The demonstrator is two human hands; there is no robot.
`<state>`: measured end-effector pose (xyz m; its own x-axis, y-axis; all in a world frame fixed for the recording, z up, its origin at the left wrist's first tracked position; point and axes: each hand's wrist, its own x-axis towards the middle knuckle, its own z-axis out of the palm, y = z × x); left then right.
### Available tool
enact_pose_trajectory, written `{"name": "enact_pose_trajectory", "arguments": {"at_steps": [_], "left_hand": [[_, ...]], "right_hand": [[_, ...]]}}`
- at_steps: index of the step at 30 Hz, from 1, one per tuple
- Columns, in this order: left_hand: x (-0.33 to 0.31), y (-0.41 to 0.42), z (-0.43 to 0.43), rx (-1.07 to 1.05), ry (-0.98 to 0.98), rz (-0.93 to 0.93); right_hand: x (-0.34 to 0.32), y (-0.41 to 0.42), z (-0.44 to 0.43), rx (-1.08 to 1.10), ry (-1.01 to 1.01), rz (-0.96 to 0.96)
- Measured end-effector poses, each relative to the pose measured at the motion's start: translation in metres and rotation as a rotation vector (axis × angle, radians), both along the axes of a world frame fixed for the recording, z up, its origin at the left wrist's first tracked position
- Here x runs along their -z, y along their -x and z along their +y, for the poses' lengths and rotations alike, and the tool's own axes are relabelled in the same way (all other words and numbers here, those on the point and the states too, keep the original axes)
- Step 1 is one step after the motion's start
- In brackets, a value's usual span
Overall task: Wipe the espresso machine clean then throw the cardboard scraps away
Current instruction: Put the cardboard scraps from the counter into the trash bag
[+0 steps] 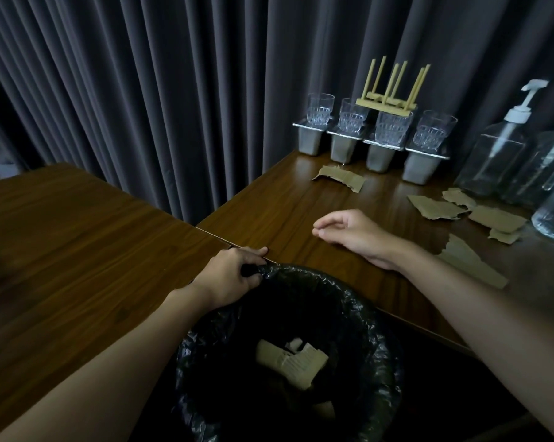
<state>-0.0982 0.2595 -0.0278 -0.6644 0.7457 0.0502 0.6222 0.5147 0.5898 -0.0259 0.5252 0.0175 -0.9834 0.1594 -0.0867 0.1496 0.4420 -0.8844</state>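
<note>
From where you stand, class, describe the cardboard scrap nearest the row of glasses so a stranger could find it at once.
Find the right-hand wooden table against the grey curtain, with four glasses on metal holders along its back. Just before those holders lies a flat cardboard scrap. It lies alone, while the other scraps crowd near the pump bottles further right.

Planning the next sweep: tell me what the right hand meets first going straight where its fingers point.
The right hand points left across the dark brown wooden table. That line looks free up to the table's edge; beyond it hangs the grey pleated curtain, though depth is unclear.
</note>
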Motion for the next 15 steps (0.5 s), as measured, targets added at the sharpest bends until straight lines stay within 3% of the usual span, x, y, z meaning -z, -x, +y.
{"name": "enact_pose_trajectory", "arguments": {"at_steps": [7,15], "left_hand": [[-0.004,0.007,0.003,0.006,0.017,-0.013],[-0.007,0.017,0.005,0.007,0.079,0.001]], "right_hand": [[0.008,0.043,0.042,0.162,-0.285,0.013],[0.02,0.089,0.105,0.277,-0.389,-0.132]]}}
